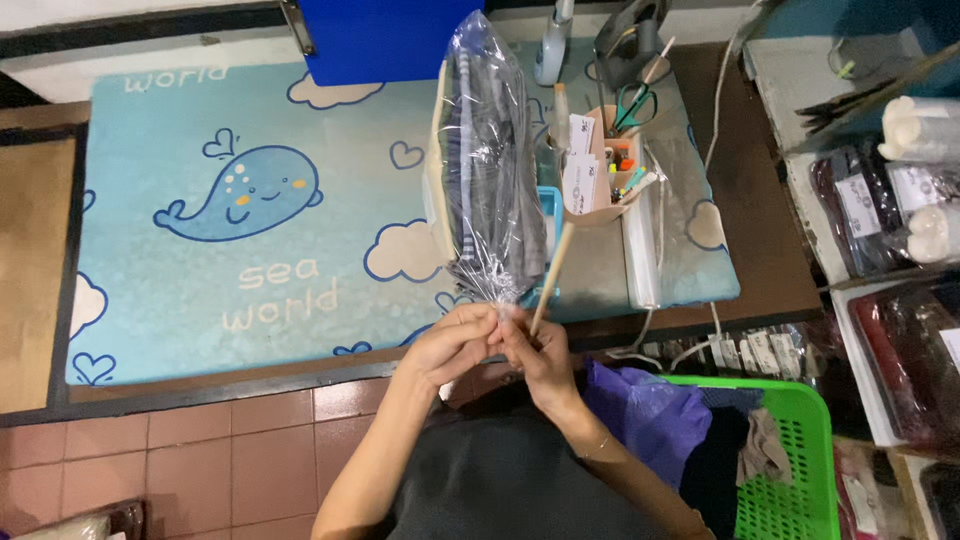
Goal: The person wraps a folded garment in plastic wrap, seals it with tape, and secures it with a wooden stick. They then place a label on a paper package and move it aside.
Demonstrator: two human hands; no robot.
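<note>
While both hands pinch its gathered lower end, the bag (487,165) stands upright above them, a clear plastic sleeve with dark and striped cloth folded inside and a pale card backing on its left edge. The left hand (452,345) closes its fingertips on the bunched plastic from the left; the right hand (540,358) meets it from the right, fingers curled tight on the same twist of plastic. A thin wooden stick (551,278) slants up from the right hand, just beside the bag's lower right edge; whether the fingers actually hold it I cannot tell.

Beyond the grip, under the bag, lies a blue mat (250,230) with a whale and clouds printed on it. Up and to the right of the grip stands a card box (605,170) holding scissors, pens and paper tags, with a clear pouch (640,250) lying just beside it. Farther right of the hands, a green basket (800,450) holds purple and dark cloth. Below and left of the grip runs a tiled floor (220,460). At the far right are shelves (880,200) with wrapped goods.
</note>
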